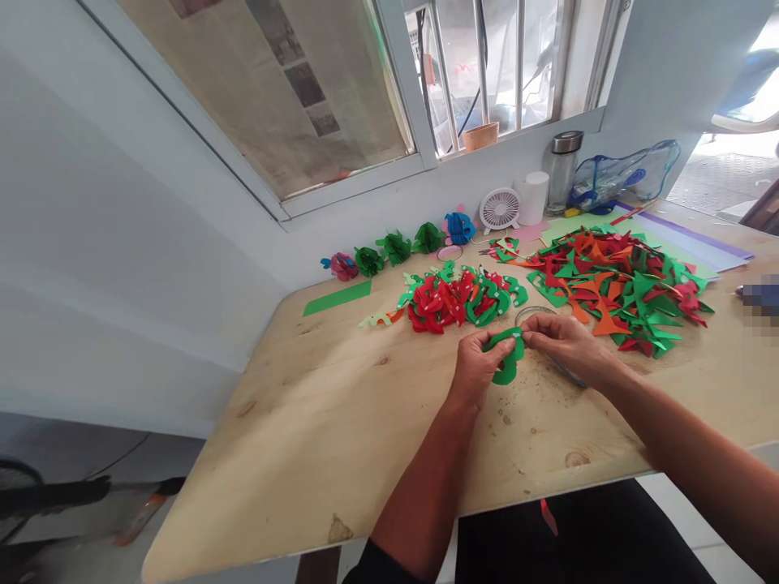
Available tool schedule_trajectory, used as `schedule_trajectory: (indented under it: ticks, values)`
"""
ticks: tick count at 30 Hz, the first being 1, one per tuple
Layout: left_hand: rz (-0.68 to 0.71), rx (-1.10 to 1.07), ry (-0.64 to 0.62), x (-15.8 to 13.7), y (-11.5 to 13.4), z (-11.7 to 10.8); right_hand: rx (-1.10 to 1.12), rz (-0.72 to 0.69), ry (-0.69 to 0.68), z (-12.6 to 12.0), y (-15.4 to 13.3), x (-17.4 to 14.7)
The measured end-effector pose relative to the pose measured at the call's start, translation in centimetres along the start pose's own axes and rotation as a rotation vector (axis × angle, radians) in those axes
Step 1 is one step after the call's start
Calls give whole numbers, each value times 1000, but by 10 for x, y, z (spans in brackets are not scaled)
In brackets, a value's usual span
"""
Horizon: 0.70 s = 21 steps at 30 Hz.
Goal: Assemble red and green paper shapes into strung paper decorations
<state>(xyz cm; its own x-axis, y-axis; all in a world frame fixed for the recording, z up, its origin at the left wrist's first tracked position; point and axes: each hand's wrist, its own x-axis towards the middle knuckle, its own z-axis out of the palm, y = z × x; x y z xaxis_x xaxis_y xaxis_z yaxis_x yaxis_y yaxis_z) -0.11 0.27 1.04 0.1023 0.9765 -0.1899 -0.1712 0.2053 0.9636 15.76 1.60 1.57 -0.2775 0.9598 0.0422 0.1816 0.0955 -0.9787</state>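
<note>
My left hand (478, 365) pinches a green paper cutout (506, 375) with wavy, rounded edges. At the cutout's upper right edge, by a small white patch, the fingertips of my right hand (557, 341) are pressed together; what lies between them is too small to make out. Partly covered by my right hand is a clear round rim (535, 311) on the table. Just beyond my hands sits a pile of red cutouts (435, 302) and green cutouts (490, 294), several bearing small white patches.
A large heap of red, orange and green paper scraps (608, 284) covers the right side of the wooden table (292, 438). Along the wall stand several folded paper figures (397, 246), a small white fan (500, 209), a white cylinder (535, 199) and a glass bottle (561, 178). A green strip (337, 298) lies at left.
</note>
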Motion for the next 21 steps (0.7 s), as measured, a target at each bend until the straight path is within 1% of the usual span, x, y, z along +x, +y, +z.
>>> schedule_trajectory:
  ticks: [5,8,14,21]
  values:
    - [0,-2,-26,-1,4,-2,-5,-5,-14,-1,0,1]
    - [14,27,-25,-1,6,-3,-27,16,-38,-1,2,0]
    - [22,43,-45,-2,4,-4,10,57,-89,0,1,0]
    - [6,17,-29,-2,5,-4,33,62,-110,2,-2,-2]
